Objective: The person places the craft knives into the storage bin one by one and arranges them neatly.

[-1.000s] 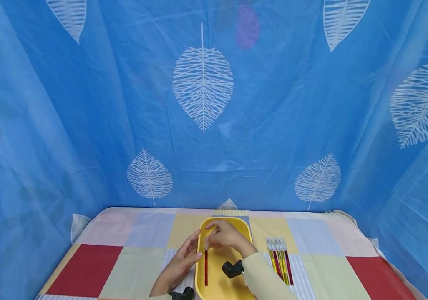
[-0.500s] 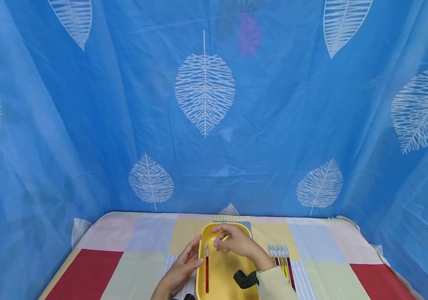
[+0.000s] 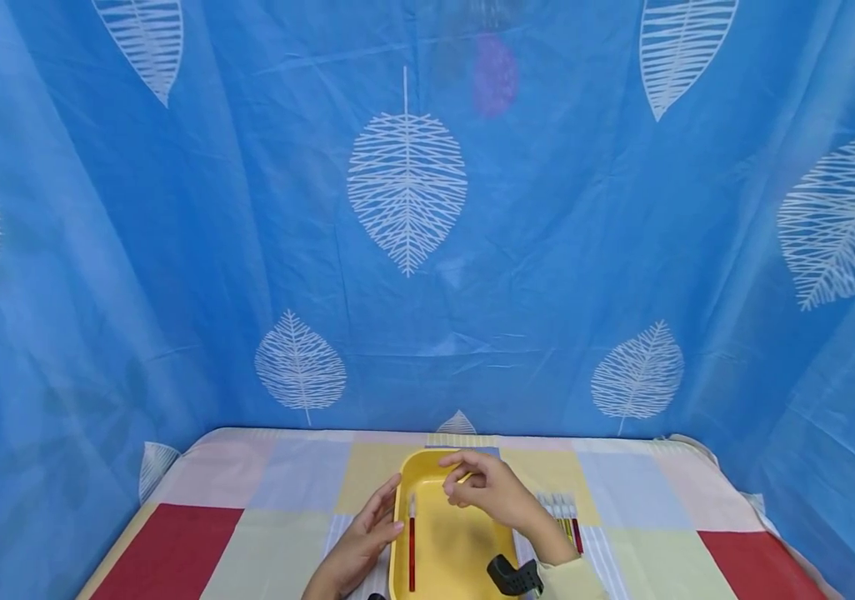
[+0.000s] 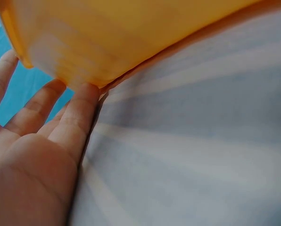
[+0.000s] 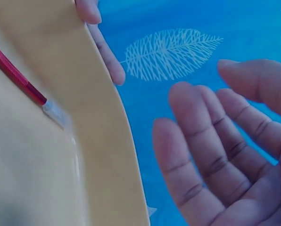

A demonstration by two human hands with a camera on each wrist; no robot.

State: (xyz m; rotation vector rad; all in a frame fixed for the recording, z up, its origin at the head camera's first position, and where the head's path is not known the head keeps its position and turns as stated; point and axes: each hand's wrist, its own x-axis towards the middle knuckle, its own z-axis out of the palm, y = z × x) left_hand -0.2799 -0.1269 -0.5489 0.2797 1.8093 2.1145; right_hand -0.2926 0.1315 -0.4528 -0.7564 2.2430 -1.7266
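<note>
A yellow tray stands at the front middle of the table. Inside, along its left wall, lies a red craft knife with a clear-looking cap at its far end; the right wrist view shows its knurled metal handle. Touching the tray's left side is my left hand, fingers spread along the outer wall and thumb at the rim. In the left wrist view its fingertips meet the tray wall low down. My right hand hovers over the tray's right part, holding nothing, its fingers loosely bent and apart from the knife.
To the right of the tray, several red and yellow craft knives lie side by side, partly hidden by my right forearm. A patchwork cloth covers the table. Blue curtain with white leaves hangs behind and at both sides.
My right hand has let go of the craft knife's capped end and moved up and to the right, leaving the knife in the tray. My left hand stays at the tray's side.
</note>
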